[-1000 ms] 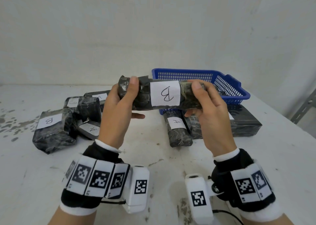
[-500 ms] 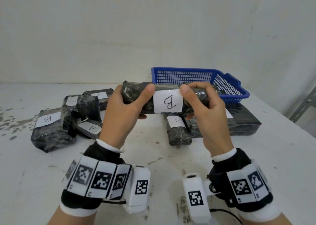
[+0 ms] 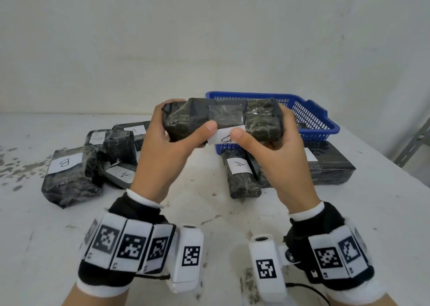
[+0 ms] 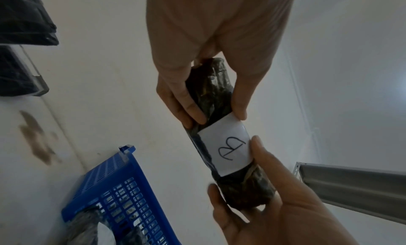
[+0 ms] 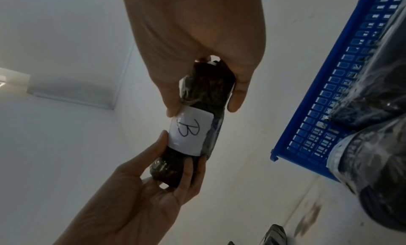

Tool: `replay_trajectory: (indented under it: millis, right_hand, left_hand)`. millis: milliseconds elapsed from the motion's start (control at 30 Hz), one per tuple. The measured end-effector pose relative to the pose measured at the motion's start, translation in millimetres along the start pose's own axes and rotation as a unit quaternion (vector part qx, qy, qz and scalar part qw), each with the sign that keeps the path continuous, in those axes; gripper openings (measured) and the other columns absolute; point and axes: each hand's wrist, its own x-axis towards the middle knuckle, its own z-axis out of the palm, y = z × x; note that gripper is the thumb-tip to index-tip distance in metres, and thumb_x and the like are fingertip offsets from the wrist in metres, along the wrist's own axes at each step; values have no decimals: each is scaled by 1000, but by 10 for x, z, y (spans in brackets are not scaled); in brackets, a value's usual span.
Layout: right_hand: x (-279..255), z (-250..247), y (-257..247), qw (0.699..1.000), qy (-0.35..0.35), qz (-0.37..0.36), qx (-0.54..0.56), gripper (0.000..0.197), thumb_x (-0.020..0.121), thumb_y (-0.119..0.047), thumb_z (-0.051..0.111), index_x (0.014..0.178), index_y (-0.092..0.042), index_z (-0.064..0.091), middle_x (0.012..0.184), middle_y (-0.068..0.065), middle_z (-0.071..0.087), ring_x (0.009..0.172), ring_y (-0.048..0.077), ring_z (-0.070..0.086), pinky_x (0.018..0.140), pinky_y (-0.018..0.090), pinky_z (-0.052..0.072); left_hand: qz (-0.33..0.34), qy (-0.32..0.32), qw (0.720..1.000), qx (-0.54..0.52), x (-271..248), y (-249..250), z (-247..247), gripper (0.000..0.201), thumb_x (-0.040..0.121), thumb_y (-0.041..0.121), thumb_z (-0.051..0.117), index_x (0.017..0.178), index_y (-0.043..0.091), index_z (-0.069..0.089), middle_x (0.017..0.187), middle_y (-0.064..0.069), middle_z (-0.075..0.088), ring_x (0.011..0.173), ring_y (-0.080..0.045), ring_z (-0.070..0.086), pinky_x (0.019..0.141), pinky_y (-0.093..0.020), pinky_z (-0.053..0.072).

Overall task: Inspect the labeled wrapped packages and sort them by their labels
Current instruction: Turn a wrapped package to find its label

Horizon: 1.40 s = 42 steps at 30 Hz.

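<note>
While its white B label [image 4: 226,149] faces down toward the wrists, the long wrapped package [image 3: 222,121] hangs above the table [image 3: 372,212], gripped at its ends by the left hand [image 3: 166,150] and right hand [image 3: 278,156], before the blue basket [image 3: 311,117].

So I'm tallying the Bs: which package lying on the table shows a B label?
The bulky wrapped package at the far left of the left-hand pile, label facing up. The other readable labels on the table say A; one is blurred.
</note>
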Motion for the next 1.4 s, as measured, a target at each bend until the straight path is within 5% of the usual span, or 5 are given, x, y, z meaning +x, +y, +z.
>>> replay_trajectory:
  millis: [167, 300, 767, 1167, 1400]
  right_hand:
    - [-2, -26, -47, 1000, 13, -4, -18, 48, 83, -27, 78, 124, -18, 55, 113, -8, 69, 105, 5, 67, 94, 34, 58]
    - [-14, -21, -52, 999, 21, -15, -20, 47, 78, -27, 82, 117, -18, 56, 109, -7, 69, 100, 3, 68, 90, 30, 58]
    - [1, -8, 68, 998, 36, -34, -34, 26, 85, -46, 72, 100, -29, 61, 113, 11, 63, 102, 19, 66, 92, 40, 56]
    - [28, -44, 11, 999, -8, -22, 31, 19, 104, -21, 51, 112, -16, 67, 103, -9, 72, 104, 9, 67, 90, 26, 54]
    - [28, -39, 36, 999, -12, -41, 17, 31, 94, -32, 57, 122, -24, 64, 114, -10, 72, 112, 6, 66, 97, 26, 53]
  left_hand:
    - [-15, -4, 999, -40, 33, -64, -15, 49, 74, 39, 74, 115, 15, 58, 114, -7, 69, 108, -24, 66, 96, -50, 51]
    - [-24, -15, 999, -37, 27, -70, -3, 34, 81, 31, 66, 110, 15, 58, 112, -8, 69, 107, -25, 66, 98, -49, 50]
    - [-8, -29, 999, 29, -13, -84, 33, 18, 89, 20, 66, 95, 23, 49, 92, 2, 59, 67, -1, 63, 49, -26, 54]
    - [-79, 13, 991, -105, 77, -37, -27, 32, 101, 21, 47, 119, -2, 61, 111, -11, 71, 101, -17, 69, 84, -27, 55]
    - [-46, 31, 997, -52, 71, -83, -57, 63, 63, 46, 78, 117, 19, 59, 121, -3, 66, 113, -17, 63, 104, -40, 46]
